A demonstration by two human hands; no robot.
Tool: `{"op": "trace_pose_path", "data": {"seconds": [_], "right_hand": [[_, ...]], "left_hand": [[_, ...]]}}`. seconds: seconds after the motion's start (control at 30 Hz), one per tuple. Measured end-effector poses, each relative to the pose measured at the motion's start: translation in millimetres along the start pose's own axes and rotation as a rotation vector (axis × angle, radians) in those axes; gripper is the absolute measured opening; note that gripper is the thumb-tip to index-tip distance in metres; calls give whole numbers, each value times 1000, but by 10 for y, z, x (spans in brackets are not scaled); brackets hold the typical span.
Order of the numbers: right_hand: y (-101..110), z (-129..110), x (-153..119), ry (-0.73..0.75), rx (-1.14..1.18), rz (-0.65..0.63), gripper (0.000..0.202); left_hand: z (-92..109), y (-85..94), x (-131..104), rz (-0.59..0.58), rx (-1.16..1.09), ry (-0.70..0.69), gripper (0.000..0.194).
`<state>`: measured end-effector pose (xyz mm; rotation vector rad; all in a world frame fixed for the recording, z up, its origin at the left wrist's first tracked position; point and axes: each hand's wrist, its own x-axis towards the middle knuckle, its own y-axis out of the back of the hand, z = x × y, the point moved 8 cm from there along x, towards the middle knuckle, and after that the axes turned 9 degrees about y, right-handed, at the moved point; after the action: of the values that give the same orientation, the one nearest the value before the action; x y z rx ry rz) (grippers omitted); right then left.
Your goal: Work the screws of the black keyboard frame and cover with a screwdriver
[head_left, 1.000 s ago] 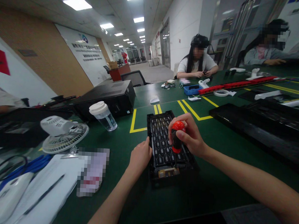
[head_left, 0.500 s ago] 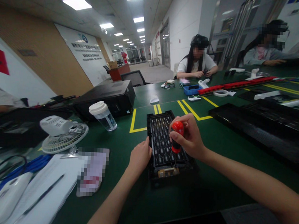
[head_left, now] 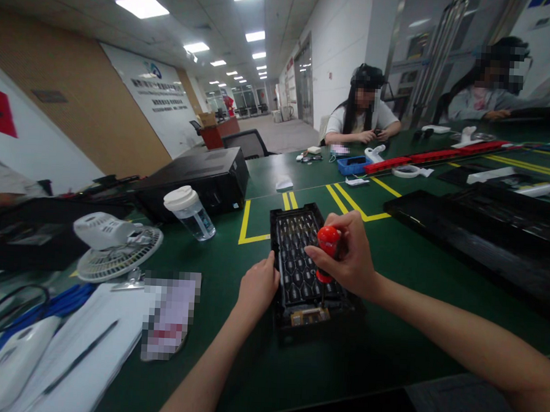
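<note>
In the head view my right hand (head_left: 356,259) is closed round the red and black handle of a screwdriver (head_left: 329,234). The handle stands nearly upright over a black plastic housing (head_left: 276,313), its thin shaft reaching down toward the near end; what the tip touches is too dark to tell. Rows of rounded dark cells fill the housing, and a small brown circuit board (head_left: 310,317) lies at its near end. My left hand (head_left: 258,285) grips the housing's left edge, fingers bent against its side.
To the left are a clear cup with white lid (head_left: 190,212), a white fan (head_left: 118,253), a clipboard with papers (head_left: 83,349) and a black computer case (head_left: 198,177). Black panels (head_left: 476,241) lie right. Beyond stand a blue tray (head_left: 353,166) and two people across the table.
My right hand has turned slightly on the screwdriver handle, its fingers shifting round it. The left hand and the housing stay put.
</note>
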<state>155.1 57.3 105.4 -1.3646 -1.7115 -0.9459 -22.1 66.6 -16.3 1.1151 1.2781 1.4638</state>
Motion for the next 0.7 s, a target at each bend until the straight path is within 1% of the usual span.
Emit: {"op": "trace_pose_path", "data": {"seconds": [0.13, 0.37, 0.5, 0.6, 0.7], "right_hand": [[1, -46, -9, 20, -27, 18, 37], [46, -22, -10, -42, -127, 97, 39], [70, -5, -4, -55, -153, 102, 39], [82, -38, 22, -16, -211, 60, 40], [36, -101, 70, 58, -270, -64, 38]], "left_hand": [[10, 0, 0, 14, 5, -12, 45], [15, -2, 1, 26, 9, -20, 45], [13, 4, -3, 16, 5, -17, 45], [4, 1, -4, 11, 3, -9, 45], [9, 2, -5, 20, -2, -26, 45]]}}
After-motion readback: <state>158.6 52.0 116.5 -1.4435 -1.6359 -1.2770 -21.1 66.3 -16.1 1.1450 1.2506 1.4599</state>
